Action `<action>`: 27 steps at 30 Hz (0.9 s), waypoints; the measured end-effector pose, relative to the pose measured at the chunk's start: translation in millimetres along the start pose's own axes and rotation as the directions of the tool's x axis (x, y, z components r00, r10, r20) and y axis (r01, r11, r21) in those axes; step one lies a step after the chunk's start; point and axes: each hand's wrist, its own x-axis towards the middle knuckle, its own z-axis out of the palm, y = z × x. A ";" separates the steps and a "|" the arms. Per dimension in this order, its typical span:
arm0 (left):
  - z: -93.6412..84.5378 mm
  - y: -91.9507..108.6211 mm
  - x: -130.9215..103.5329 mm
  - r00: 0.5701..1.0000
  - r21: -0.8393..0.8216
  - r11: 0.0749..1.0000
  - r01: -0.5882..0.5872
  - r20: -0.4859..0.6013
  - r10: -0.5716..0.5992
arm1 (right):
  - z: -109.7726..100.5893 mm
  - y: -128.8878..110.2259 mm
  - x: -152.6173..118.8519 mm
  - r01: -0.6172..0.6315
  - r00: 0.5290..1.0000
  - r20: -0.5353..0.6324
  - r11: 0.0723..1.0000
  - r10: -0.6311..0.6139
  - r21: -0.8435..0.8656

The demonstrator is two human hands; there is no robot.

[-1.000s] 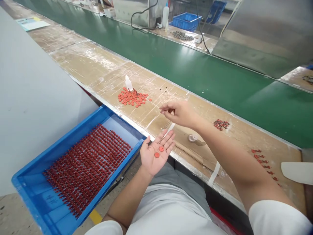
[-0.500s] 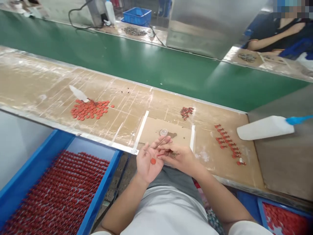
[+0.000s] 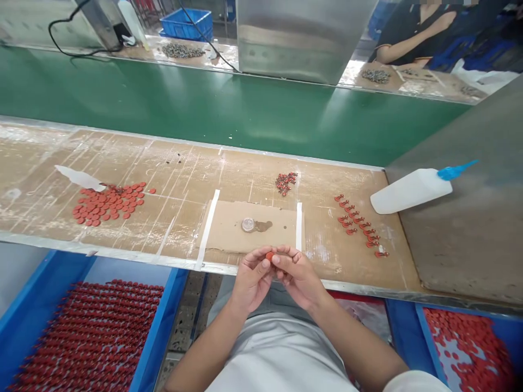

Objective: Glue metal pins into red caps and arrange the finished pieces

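A small red disc (image 3: 269,256) is pinched between the fingertips of my left hand (image 3: 252,280) and my right hand (image 3: 300,276), at the bench's front edge. Both hands are closed round it, thumbs on top. Just beyond them, a small round clear container (image 3: 248,225) sits on a taped cardboard piece (image 3: 229,218), beside a dark stain. Further back is a small pile of red and dark parts (image 3: 285,183). Red discs (image 3: 108,204) lie heaped at the left. On the right, red pieces with upright parts (image 3: 362,223) stand in slanting rows.
A white bottle with a blue nozzle (image 3: 412,190) leans at the right by a metal panel (image 3: 469,218). Below the bench are a blue tray with rows of red pieces (image 3: 163,316) and a bin of red discs (image 3: 469,337). A person (image 3: 412,38) sits across the green belt (image 3: 183,103).
My left palm was open with a red disc on it; its fingers have now closed. Both hands have come together at the fingertips round the disc. The camera view has shifted.
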 end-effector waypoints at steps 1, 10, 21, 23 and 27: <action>0.7 -0.4 0.8 1.000 -0.006 1.000 -0.003 0.004 0.003 | 0.1 -0.6 0.5 0.005 1.000 0.004 1.000 -0.005 -0.029; 0.0 12.9 4.6 1.000 -0.217 0.976 -0.003 -0.020 -0.001 | -18.1 -58.8 39.1 0.404 0.827 0.027 0.560 -0.562 -0.723; -17.0 23.1 -2.4 0.994 -0.263 0.965 0.020 -0.099 -0.048 | -17.5 -135.1 154.4 0.065 0.777 0.133 -0.133 -0.616 -0.989; -19.1 25.5 -3.0 0.993 -0.259 0.966 0.000 -0.117 -0.032 | -16.1 -137.5 161.5 0.051 0.787 0.122 -0.133 -0.605 -0.990; -21.3 31.7 -3.1 0.992 -0.294 0.956 -0.013 -0.125 -0.025 | -17.6 -141.9 166.9 0.060 0.796 0.122 -0.123 -0.593 -0.991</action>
